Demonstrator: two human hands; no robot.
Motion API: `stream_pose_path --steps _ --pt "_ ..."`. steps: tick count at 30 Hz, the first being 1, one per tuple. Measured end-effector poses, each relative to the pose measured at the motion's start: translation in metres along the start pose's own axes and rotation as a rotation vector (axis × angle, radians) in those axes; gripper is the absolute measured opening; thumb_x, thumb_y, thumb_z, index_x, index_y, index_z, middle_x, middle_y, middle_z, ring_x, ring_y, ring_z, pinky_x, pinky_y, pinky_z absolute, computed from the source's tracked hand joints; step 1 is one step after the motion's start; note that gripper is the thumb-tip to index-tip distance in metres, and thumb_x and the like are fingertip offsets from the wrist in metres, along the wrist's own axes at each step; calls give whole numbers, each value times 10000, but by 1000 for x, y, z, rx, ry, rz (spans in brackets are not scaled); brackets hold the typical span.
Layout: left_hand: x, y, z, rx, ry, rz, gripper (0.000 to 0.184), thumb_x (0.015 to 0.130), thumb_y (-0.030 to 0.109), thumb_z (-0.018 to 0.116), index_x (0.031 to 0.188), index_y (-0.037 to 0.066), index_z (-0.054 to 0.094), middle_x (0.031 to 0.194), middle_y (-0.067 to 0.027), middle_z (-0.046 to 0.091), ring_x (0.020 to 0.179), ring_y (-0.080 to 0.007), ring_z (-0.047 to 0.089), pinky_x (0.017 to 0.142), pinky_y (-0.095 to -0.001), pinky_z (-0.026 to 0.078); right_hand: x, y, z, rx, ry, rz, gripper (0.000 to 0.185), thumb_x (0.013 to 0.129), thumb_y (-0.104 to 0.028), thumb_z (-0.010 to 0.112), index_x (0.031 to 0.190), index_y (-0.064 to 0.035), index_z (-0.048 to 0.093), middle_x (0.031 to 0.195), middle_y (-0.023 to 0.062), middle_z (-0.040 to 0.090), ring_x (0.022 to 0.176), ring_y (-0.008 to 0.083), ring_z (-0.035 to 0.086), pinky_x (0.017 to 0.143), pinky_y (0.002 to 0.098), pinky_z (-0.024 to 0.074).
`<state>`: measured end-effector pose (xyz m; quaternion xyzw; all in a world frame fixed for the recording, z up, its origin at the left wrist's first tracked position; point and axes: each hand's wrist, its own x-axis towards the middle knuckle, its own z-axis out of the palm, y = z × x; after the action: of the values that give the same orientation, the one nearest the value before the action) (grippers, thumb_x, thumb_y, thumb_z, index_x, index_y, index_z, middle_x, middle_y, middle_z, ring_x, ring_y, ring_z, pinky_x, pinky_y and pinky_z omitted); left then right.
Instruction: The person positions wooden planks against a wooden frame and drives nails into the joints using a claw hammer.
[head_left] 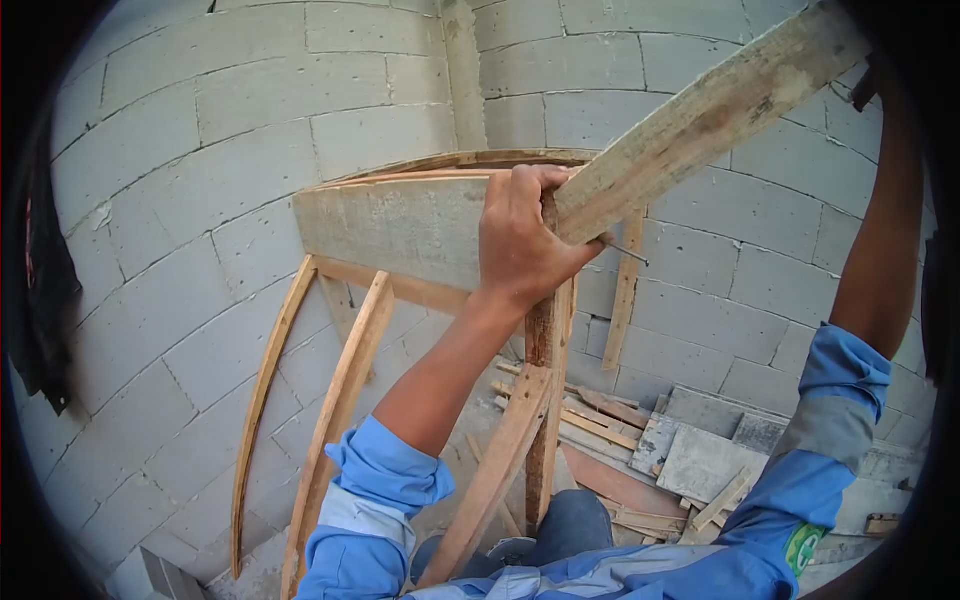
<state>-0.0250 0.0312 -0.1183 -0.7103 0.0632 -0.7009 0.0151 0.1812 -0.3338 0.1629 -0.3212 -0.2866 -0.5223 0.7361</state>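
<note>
My left hand (525,235) is closed around the lower end of a long, rough wooden board (700,130), where it meets the top of an upright post (540,335). The fingers lie over the top and the thumb is underneath. A nail (632,254) sticks out beside the thumb tip, its head pointing away to the right. The board slants up to the upper right. At the right edge my right hand (885,85) is raised, mostly lost in the dark border. A short dark handle (862,94) shows at it; the tool's kind is hidden.
A wide grey plank (400,225) with a curved wooden rim (450,160) runs left from the post. Curved wooden ribs (340,410) hang below it. Scrap boards (690,460) lie on the floor, a grey block wall (250,110) stands behind, and dark cloth (45,270) hangs left.
</note>
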Motion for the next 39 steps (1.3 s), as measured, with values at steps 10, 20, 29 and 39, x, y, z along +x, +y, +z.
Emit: stream_pose_path --steps 10,20,29,39 --pt "2 -3 3 -9 39 -20 709 552 366 994 1058 87 582 996 -53 650 944 -242 610 783 -394 541 -6 -2 7 142 -66 -110 367 943 -176 539 1061 170 562 1012 286 638 731 380 656 496 453 511" --pt "2 0 2 -72 12 -66 699 568 344 975 1090 86 587 1001 -71 629 949 -268 597 797 -404 516 -22 -26 19 37 52 11 335 967 -177 575 1028 146 640 1075 282 669 885 324 701 737 394 585" --pt "6 1 -4 4 -21 -34 678 568 348 967 1070 79 598 962 -66 630 922 -256 599 778 -406 526 -22 -28 4 -63 71 170 480 943 -286 694 1273 46 585 1230 193 647 915 289 663 766 393 541" --pt "8 6 -4 16 -13 -58 641 550 282 966 1059 93 628 966 -59 649 914 -272 606 772 -400 527 -322 37 -68 347 -183 380 538 1088 -455 434 1200 41 609 614 16 557 412 31 404 372 198 293"
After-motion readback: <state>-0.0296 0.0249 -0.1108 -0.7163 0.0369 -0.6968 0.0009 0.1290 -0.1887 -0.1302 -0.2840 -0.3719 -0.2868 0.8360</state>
